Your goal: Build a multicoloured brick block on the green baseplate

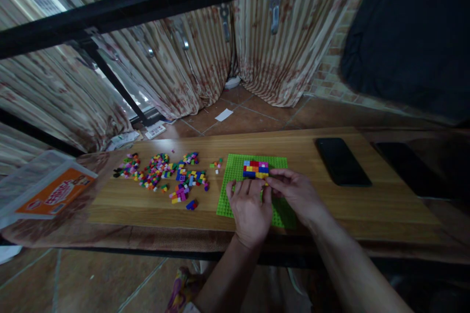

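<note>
A green studded baseplate (229, 166) lies on the wooden board. On it is a low block of building bricks (256, 168) in red, blue, yellow, white, purple and orange. My left hand (252, 212) is at the near side of the block, palm down, its fingers bent with the tips against the bricks. From the right, my right hand (299, 194) reaches in, thumb and forefinger closed at the block's near right corner. A yellow brick (264, 182) shows between the fingertips of both hands, partly hidden by them.
Loose colourful bricks (157, 168) are heaped left of the baseplate, with small joined pieces (191, 204) nearer me. A black phone (342, 161) lies to the right, with another dark flat object (406, 168) beyond. A clear tub with an orange label (55, 193) stands far left.
</note>
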Motion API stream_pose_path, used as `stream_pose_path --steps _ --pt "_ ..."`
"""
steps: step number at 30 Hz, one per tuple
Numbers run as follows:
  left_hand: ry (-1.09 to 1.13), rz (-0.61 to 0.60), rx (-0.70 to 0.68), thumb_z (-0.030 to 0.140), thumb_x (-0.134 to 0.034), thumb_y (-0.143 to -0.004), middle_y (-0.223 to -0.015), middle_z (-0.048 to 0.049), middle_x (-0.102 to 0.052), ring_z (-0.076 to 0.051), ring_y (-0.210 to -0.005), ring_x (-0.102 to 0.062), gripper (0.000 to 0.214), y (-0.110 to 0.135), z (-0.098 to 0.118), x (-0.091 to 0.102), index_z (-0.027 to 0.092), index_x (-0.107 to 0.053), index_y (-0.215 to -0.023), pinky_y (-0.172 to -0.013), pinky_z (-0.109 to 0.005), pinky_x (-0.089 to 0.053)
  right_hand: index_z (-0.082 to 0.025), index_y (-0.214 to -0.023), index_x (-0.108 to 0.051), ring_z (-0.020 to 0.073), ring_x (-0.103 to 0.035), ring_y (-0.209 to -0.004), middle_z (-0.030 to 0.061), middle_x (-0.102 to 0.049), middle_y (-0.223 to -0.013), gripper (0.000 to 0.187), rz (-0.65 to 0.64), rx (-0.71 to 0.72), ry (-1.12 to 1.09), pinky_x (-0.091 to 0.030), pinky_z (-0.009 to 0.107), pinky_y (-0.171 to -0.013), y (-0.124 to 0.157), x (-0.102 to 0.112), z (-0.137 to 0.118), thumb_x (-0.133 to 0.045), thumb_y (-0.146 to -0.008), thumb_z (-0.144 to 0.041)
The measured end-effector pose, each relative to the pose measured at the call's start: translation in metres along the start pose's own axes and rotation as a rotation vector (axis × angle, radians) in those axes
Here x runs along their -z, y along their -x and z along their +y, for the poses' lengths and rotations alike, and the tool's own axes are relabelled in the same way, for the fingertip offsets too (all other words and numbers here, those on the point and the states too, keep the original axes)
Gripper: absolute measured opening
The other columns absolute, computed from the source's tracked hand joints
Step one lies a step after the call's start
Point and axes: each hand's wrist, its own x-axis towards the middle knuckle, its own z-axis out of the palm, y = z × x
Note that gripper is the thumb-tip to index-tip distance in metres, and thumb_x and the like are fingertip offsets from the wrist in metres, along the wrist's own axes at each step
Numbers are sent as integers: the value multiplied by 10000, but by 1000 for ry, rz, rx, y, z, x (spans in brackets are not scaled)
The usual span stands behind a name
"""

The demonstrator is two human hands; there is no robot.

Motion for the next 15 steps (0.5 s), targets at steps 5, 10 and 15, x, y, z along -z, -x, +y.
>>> stream_pose_path --steps 5,10,15 --pt "46 -16 40 207 -625 -843 -764 -17 -670 -199 -791 -591 24 0 -1 1 201 -643 -829 -882 -394 -368 -175 -794 -679 111 -560 -514 -18 -661 -600 430 -13 -43 13 -451 259 -501 0 0 -2 -861 -452 -361" --pt "94 -28 64 172 -632 -824 -776 -20 -669 -200 -801 -591 33 0 -1 2 200 -637 -841 -840 -380 -386 -171 -790 -670 95 -519 -466 -35 -628 -543 417 -11 -56 44 -434 254 -485 1 0 -4 -842 -473 -380" --pt "152 -18 66 142 -629 -810 -760 -11 -663 -191 -781 -589 57 -1 -1 5 199 -622 -819 -799 -364 -401 -170 -784 -672 108 -528 -482 -28 -634 -556 401 12 -2 115 -433 261 -494 1 0 -4 -827 -479 -379"
